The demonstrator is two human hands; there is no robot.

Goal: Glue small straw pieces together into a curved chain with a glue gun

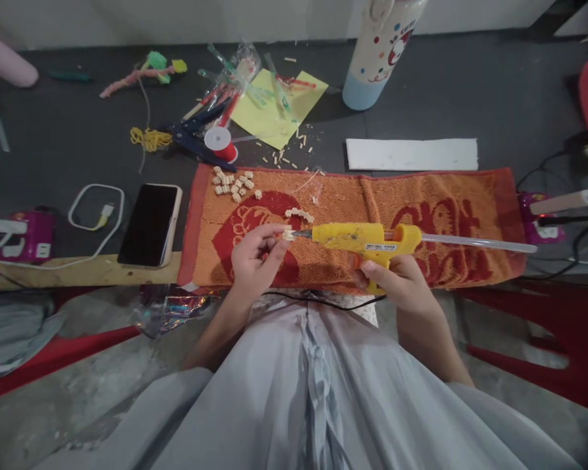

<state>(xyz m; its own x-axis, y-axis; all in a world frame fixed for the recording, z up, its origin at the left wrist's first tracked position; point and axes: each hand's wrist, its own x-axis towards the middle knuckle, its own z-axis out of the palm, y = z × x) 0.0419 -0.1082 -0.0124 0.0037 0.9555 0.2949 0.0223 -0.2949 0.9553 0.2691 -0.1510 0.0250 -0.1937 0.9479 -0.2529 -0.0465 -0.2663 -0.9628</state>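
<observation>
My right hand is wrapped round the handle of a yellow glue gun, whose nozzle points left; a clear glue stick sticks out of its back. Between thumb and fingers, my left hand pinches a small pale wooden piece right at the nozzle tip. Both hands are over an orange and red towel. Just beyond the held piece lies a curved strip of joined pale pieces. A pile of small pale blocks rests at the towel's upper left.
Left of the towel lies a phone beside a white cable. Behind it are pliers, a red thread spool and yellow paper. A tall bottle and a white strip stand and lie farther back.
</observation>
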